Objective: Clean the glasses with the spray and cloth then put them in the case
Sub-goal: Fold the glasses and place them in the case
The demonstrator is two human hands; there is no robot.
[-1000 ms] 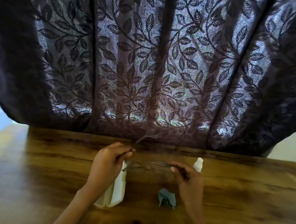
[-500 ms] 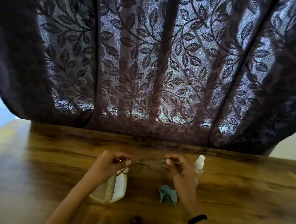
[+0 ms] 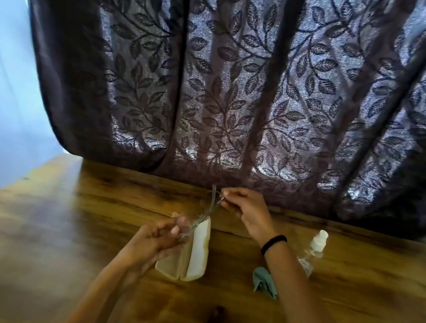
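Thin-framed glasses (image 3: 207,210) hang in the air above the open cream case (image 3: 196,253), turned lengthwise away from me. My left hand (image 3: 158,239) pinches their near end, just over the case. My right hand (image 3: 243,207) pinches their far end, close to the curtain; a black band circles that wrist. The crumpled teal cloth (image 3: 264,281) lies on the wooden table (image 3: 59,221) right of the case, partly behind my right forearm. A clear spray bottle (image 3: 313,249) with a white cap stands beyond the cloth, to the right.
A dark leaf-patterned curtain (image 3: 245,83) hangs along the table's far edge, right behind my right hand. A pale wall shows at the left. Bare wood stretches to both sides of the case.
The glasses have turned from crosswise to pointing away from me. My right hand moved forward toward the curtain, my left drew back over the case. The camera view shifted left.
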